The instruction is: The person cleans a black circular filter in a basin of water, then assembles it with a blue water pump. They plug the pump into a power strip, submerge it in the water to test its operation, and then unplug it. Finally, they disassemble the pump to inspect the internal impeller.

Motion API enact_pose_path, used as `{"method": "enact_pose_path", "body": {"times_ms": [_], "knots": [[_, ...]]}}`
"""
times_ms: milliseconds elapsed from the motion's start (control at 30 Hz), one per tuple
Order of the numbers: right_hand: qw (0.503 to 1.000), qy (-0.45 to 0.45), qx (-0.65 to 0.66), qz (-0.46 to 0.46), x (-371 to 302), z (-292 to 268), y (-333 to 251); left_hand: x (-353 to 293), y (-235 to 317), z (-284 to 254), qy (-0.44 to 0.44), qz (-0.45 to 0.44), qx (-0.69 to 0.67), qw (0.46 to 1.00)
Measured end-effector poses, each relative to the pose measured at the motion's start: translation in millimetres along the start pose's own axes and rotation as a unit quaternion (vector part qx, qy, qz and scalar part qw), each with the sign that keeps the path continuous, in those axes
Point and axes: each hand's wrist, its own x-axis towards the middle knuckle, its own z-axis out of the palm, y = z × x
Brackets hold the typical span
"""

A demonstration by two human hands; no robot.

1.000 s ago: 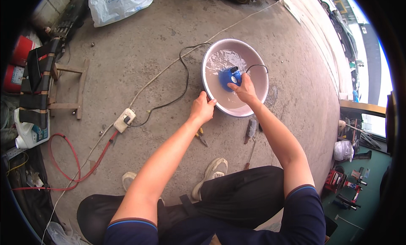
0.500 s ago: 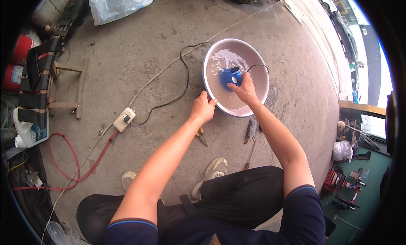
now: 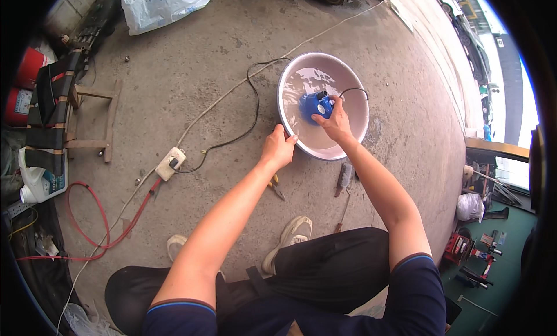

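Observation:
A round, pale basin [image 3: 355,80] with water in it stands on the concrete floor. In the water sits a small blue submersible pump [image 3: 310,108] with a black outlet on top. My right hand [image 3: 336,122] reaches over the near rim and grips the pump, thumb on one side and fingers on the other. My left hand [image 3: 279,148] is closed on the basin's near left rim. From the pump a black cable [image 3: 257,98] passes over the rim and runs left across the floor to a white socket block [image 3: 171,163], where its plug sits.
Pliers [image 3: 277,189], a brown-handled screwdriver [image 3: 342,214] and another tool [image 3: 343,178] lie between the basin and my feet. At the left are a red cord [image 3: 106,220], a wooden-legged seat [image 3: 109,121] and a white jug [image 3: 43,182]. A plastic bag [image 3: 165,8] lies at the far left.
The ripples and reflections on the water have shifted. Both hands, the pump and the basin stay in nearly the same places.

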Motion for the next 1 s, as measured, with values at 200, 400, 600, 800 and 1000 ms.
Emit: {"method": "enact_pose_path", "body": {"times_ms": [200, 400, 600, 800, 1000], "knots": [[0.999, -0.027, -0.019, 0.011, 2, -3, -2, 3, -5, 1, 0.005, 0.016, 0.009, 1.000], [1.000, -0.006, -0.019, -0.001, 1, -1, 1, 4, -4, 2, 0.000, 0.010, 0.010, 1.000], [1.000, -0.017, -0.009, -0.003, 3, -7, -5, 2, -3, 0, 0.002, 0.005, 0.006, 1.000], [0.999, 0.010, -0.039, -0.026, 3, -6, 1, 3, -3, 3, -0.004, 0.007, 0.003, 1.000], [0.999, -0.027, 0.025, 0.010, 5, -17, -11, 4, -9, 6, 0.056, 0.032, -0.006, 0.998]]}}
